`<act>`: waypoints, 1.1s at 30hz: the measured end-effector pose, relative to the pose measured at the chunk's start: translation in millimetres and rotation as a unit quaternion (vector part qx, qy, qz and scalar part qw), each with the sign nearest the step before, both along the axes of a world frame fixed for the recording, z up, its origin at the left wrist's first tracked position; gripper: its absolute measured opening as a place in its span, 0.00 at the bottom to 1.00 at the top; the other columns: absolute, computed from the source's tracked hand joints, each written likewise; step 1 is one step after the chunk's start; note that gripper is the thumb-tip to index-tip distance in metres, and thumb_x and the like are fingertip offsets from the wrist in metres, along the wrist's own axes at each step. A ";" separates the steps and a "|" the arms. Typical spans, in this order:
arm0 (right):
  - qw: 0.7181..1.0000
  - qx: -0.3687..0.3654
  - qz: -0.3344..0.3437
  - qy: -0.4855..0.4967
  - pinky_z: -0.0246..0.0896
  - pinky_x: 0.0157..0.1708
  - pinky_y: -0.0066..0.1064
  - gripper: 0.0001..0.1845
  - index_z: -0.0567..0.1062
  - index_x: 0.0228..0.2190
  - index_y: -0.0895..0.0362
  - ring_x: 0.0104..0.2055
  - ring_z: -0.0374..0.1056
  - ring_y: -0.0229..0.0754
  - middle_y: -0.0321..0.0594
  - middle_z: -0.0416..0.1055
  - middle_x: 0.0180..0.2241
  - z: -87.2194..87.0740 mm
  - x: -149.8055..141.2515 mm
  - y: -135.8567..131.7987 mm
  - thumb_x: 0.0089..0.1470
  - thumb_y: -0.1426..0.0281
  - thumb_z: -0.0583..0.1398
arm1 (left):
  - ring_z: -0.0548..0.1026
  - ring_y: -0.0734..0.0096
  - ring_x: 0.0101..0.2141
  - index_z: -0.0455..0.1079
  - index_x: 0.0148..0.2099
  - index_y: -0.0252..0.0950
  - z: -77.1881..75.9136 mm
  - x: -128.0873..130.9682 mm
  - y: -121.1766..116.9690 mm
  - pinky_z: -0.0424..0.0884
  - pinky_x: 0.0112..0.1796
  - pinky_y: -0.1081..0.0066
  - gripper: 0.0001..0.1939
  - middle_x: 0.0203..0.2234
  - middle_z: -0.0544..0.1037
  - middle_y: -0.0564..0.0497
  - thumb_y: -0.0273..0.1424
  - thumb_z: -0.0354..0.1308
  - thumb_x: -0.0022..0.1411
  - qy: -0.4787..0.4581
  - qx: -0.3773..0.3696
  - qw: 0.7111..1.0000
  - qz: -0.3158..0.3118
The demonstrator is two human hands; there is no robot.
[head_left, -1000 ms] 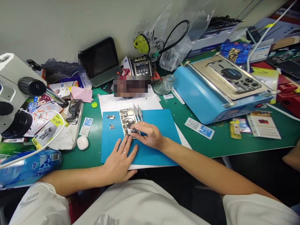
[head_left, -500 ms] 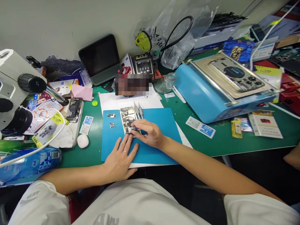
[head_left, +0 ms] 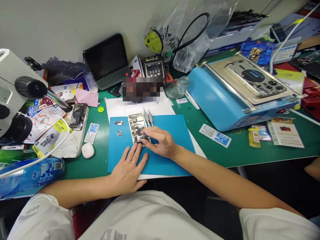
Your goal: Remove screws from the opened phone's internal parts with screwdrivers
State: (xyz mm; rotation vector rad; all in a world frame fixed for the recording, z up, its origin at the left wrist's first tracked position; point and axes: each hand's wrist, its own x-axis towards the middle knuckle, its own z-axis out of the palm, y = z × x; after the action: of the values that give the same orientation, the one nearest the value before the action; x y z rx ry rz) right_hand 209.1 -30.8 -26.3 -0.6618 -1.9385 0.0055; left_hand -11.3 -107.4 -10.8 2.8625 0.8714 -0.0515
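An opened phone [head_left: 135, 120] lies on the blue mat [head_left: 172, 168], its inner boards and parts showing. My left hand [head_left: 128, 170] rests flat on the mat with fingers spread, its fingertips touching the phone's lower edge. Over the phone's lower right, my right hand [head_left: 161, 141] pinches a small dark screwdriver-like tool [head_left: 144, 136]; its tip is hard to make out. Two grey pointed tools [head_left: 148, 117] lie just right of the phone, partly behind my right hand. Left of the phone sit two small metal phone parts, an upper one [head_left: 118, 123] and a lower one [head_left: 120, 133].
A blue machine [head_left: 212, 100] bearing a phone back stands at right. At left are a microscope [head_left: 30, 87], another opened phone [head_left: 78, 116], a white rounded case [head_left: 87, 150] and a blue packet [head_left: 37, 173]. A glass jar [head_left: 177, 88] and a dark screen [head_left: 107, 60] stand behind.
The view has shifted slightly. Both hands keep nearly the same place at the phone, and the right one still pinches the small dark tool.
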 end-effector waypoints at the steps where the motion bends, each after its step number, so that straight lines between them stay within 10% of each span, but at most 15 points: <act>1: 1.000 0.000 -0.002 0.000 0.82 0.35 0.37 0.33 0.59 0.63 0.51 0.42 0.79 0.45 0.45 0.80 0.41 0.4 0.2 -0.2 0.61 0.76 0.63 | 0.37 0.32 0.73 0.43 0.76 0.28 0.1 0.1 -0.1 0.39 0.68 0.44 0.51 0.73 0.36 0.22 0.53 0.58 0.66 0.001 0.000 1.000 0.000; 33: 1.000 -0.003 0.007 -0.004 0.82 0.37 0.38 0.35 0.60 0.63 0.56 0.43 0.80 0.46 0.48 0.80 0.42 2.1 3.4 -0.1 0.58 0.78 0.65 | 0.39 0.32 0.73 0.44 0.76 0.28 2.2 1.7 -0.8 0.39 0.68 0.43 0.49 0.73 0.39 0.22 0.54 0.57 0.67 0.008 0.016 1.000 0.000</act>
State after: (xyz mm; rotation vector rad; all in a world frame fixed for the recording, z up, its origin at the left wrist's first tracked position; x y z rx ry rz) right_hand 212.5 -30.9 -24.2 -0.6531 -1.9505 0.0167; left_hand -9.6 -108.1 -8.6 2.8956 0.8823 -0.0607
